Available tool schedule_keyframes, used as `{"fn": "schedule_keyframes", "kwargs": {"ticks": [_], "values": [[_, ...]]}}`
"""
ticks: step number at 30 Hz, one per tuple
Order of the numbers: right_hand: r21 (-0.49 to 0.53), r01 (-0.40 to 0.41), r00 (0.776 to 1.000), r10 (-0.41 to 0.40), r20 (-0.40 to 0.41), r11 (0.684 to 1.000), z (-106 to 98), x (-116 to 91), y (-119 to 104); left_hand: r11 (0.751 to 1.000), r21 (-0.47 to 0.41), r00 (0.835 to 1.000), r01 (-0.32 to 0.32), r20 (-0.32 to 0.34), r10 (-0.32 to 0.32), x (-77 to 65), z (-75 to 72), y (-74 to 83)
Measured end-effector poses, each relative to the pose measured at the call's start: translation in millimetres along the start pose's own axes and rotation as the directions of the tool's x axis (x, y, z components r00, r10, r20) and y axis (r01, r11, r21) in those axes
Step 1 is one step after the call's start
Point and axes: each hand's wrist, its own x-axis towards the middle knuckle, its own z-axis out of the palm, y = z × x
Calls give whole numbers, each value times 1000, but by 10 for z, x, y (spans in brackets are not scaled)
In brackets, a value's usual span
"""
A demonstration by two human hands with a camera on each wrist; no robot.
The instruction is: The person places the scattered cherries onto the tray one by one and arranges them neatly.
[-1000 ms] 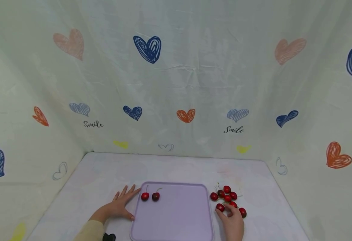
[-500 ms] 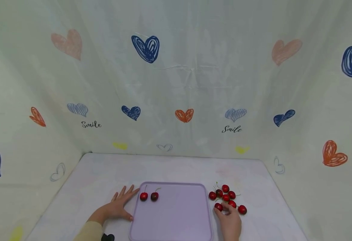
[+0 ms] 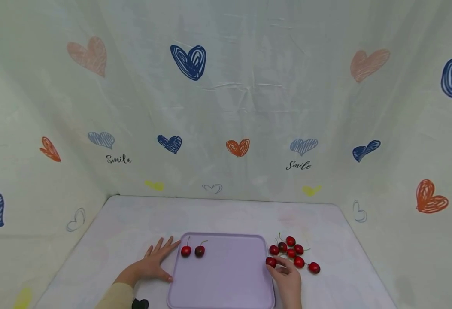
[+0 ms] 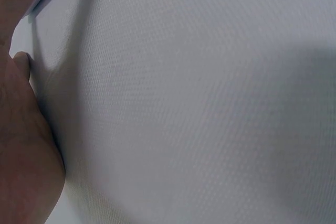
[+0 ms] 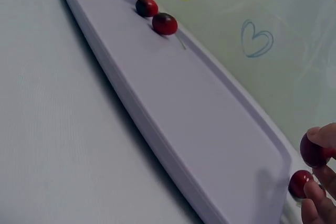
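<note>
My right hand (image 3: 287, 277) pinches a dark red cherry (image 3: 271, 262) between thumb and fingertips, over the right rim of a lilac tray (image 3: 226, 274). The same held cherry (image 5: 312, 151) shows at the right edge of the right wrist view. With fingers spread, my left hand (image 3: 152, 264) rests at the tray's left edge, thumb and forefinger touching the rim. Inside the tray, near its upper left corner, sit two cherries, a bright one (image 3: 186, 251) and a darker one (image 3: 200, 251), both with stems. The left wrist view has mostly the table surface and part of the left hand (image 4: 23, 145).
Several loose cherries (image 3: 291, 253) lie clustered on the white table (image 3: 226, 214), right of the tray, one cherry (image 3: 313, 268) set a little apart. A black heart-shaped item (image 3: 140, 304) is by the left sleeve. A curtain (image 3: 226, 98) printed with hearts surrounds the table.
My right hand has moved left from the cluster with the pinched cherry, bringing it to the tray's right rim. The left hand stays at the tray's left edge.
</note>
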Motion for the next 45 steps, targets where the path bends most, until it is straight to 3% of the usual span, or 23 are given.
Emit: {"fn": "schedule_keyframes", "kwargs": {"ticks": [9, 14, 20, 28, 33, 40, 45], "values": [[124, 97, 990, -108, 87, 988, 288, -152, -157, 1000, -8, 1000, -8, -18, 7, -33, -17, -2], [179, 140, 972, -169, 162, 974, 458, -210, -157, 1000, -2, 1000, -10, -16, 10, -7, 6, -30], [264, 133, 943, -204, 263, 955, 633, -232, -134, 1000, 6, 1000, -9, -15, 9, 10, 29, -37], [346, 210, 915, -309, 261, 914, 753, -294, -156, 1000, 18, 1000, 11, -19, -11, 14, 21, -29], [369, 211, 899, -328, 291, 905, 784, -312, -152, 1000, 10, 1000, 22, -21, -22, -3, 28, -10], [359, 238, 896, -347, 277, 902, 818, -295, -160, 1000, 9, 1000, 10, -12, -10, -18, 29, 0], [293, 223, 909, -307, 283, 930, 855, -230, -162, 1000, 17, 1000, 26, -4, -26, 16, 21, -18]]}}
